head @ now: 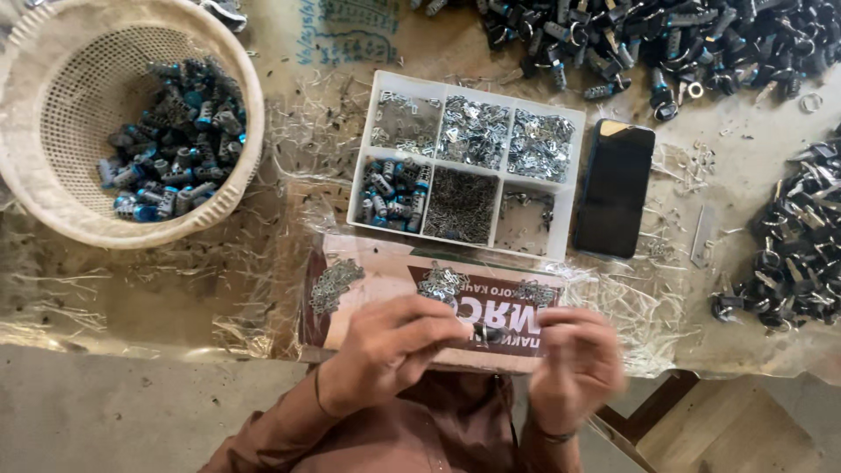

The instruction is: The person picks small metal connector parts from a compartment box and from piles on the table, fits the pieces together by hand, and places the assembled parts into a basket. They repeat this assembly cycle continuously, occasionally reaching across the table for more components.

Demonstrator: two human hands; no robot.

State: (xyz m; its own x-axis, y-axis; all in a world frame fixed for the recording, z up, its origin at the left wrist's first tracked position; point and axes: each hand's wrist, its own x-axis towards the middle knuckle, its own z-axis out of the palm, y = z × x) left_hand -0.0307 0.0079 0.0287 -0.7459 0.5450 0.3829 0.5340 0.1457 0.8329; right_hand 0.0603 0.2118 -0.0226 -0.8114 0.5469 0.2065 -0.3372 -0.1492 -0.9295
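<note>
My left hand (385,346) and my right hand (574,363) are close together at the near table edge, over a flat cardboard box (385,276). The left fingers pinch a small dark metal part (484,334) between the two hands. The right hand is blurred, fingers curled beside that part; whether it grips anything is unclear. Three small heaps of tiny silver metal pieces (335,282) lie on the cardboard just beyond my hands.
A white divided tray (568,184) holds silver bits, blue-capped cylinders and fine dark pieces. A woven basket (53,61) of blue-capped cylinders stands at left. A dark phone (615,187) lies right of the tray. Black parts (666,35) are piled along the far and right edges.
</note>
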